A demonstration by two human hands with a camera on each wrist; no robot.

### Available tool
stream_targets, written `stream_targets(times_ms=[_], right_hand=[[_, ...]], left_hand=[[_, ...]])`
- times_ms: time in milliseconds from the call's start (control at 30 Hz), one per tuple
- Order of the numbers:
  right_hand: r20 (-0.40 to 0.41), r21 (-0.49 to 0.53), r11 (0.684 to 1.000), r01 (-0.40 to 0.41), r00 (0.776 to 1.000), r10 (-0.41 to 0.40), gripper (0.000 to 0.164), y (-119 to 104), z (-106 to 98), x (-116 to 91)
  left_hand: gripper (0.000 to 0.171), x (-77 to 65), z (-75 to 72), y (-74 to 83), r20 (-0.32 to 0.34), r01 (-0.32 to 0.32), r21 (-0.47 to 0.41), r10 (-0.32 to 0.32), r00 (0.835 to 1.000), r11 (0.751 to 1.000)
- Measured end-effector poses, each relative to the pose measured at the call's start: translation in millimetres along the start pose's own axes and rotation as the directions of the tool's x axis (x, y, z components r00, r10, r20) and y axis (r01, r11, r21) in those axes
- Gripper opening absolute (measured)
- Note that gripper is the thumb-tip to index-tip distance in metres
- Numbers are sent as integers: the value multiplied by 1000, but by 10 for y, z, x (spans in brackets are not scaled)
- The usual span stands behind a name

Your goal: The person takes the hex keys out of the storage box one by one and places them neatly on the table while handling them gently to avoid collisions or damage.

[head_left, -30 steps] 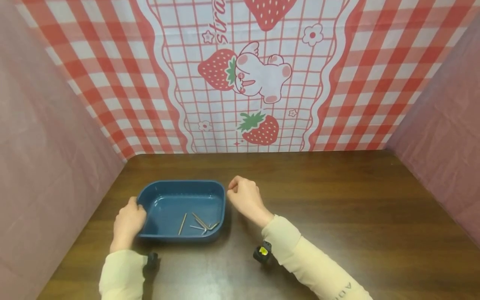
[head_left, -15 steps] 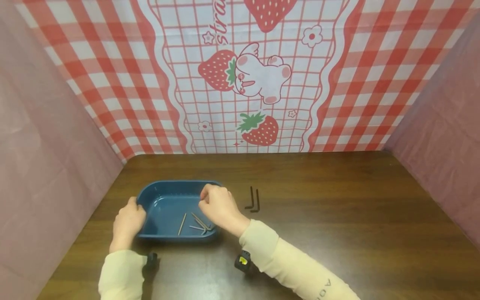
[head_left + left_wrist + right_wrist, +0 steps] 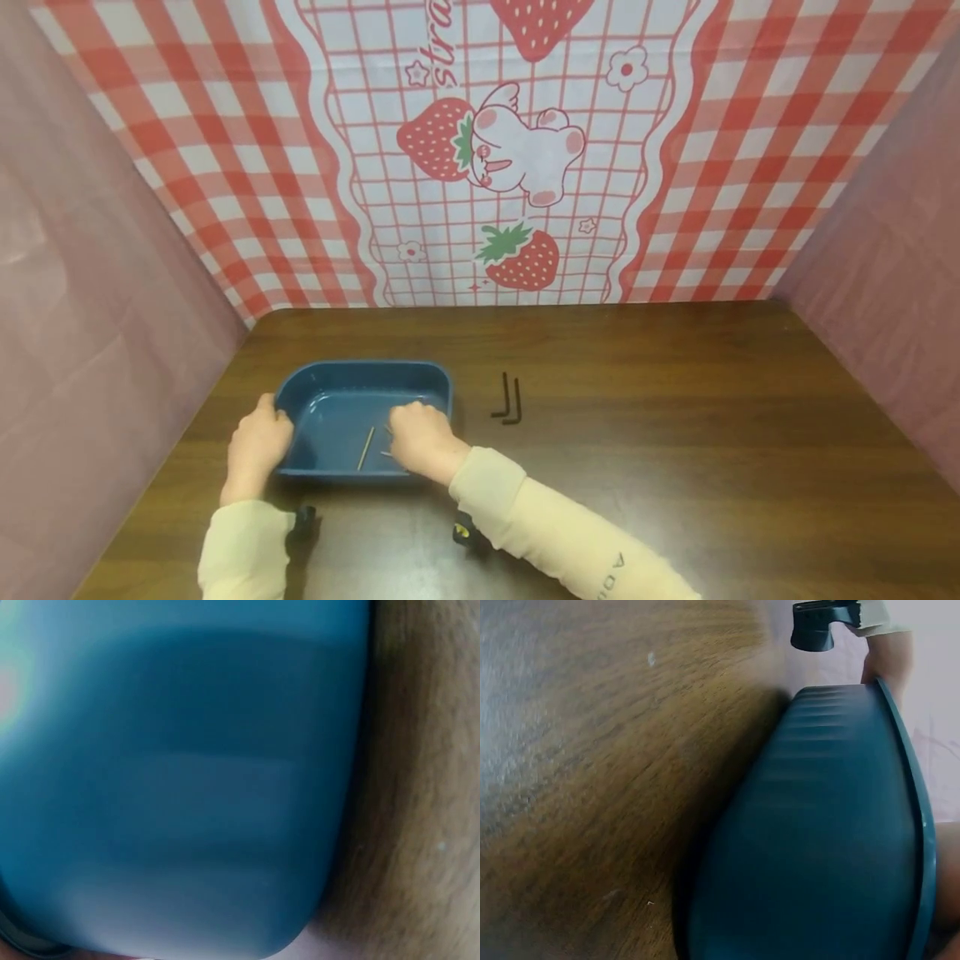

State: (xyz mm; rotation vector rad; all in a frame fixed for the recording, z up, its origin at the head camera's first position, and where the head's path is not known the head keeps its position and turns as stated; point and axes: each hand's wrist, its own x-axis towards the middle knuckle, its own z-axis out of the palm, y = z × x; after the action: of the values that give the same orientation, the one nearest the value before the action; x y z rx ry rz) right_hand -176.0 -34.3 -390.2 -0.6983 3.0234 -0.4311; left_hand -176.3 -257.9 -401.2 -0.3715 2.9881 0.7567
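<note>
At lower left, left hand [image 3: 258, 442] grips blue tray [image 3: 360, 375]; right hand [image 3: 423, 437], hold indeterminable, apparently picks among metal rods [image 3: 366, 448], next requiring a fine pinch.

Soft, even light fills my head view and seems to fall from above. The table [image 3: 637, 433] throws back a milky sheen at its near middle, while the tray [image 3: 330, 437] carries a small bright glint in its far left corner and drops a soft shadow along its right side. A darker shadow sits beside my left cuff [image 3: 243, 542]. The pink side cloths [image 3: 112, 292] look stretched toward the edges. My left wrist view is badly blurred, with bleached glare along one edge. In my right wrist view the tray's wall is dim and soft, and the cloth behind washes out nearly white.
</note>
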Motion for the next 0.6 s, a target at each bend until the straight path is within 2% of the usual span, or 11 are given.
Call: stream_targets(times_ms=[167,367,600], right_hand=[[21,-48,999,-9,1000,10,17,-8,29,13],[91,-104,994,-33,995,43,8,-19,59,25],[84,-109,993,-46,995,56,11,-25,97,49]], left_hand=[[47,4,10,4,-9,-4,-6,4,1000,1000],[47,-3,10,9,-9,-7,-4,7,1000,1000],[48,-6,-2,8,-12,-2,-8,2,1000,1000]])
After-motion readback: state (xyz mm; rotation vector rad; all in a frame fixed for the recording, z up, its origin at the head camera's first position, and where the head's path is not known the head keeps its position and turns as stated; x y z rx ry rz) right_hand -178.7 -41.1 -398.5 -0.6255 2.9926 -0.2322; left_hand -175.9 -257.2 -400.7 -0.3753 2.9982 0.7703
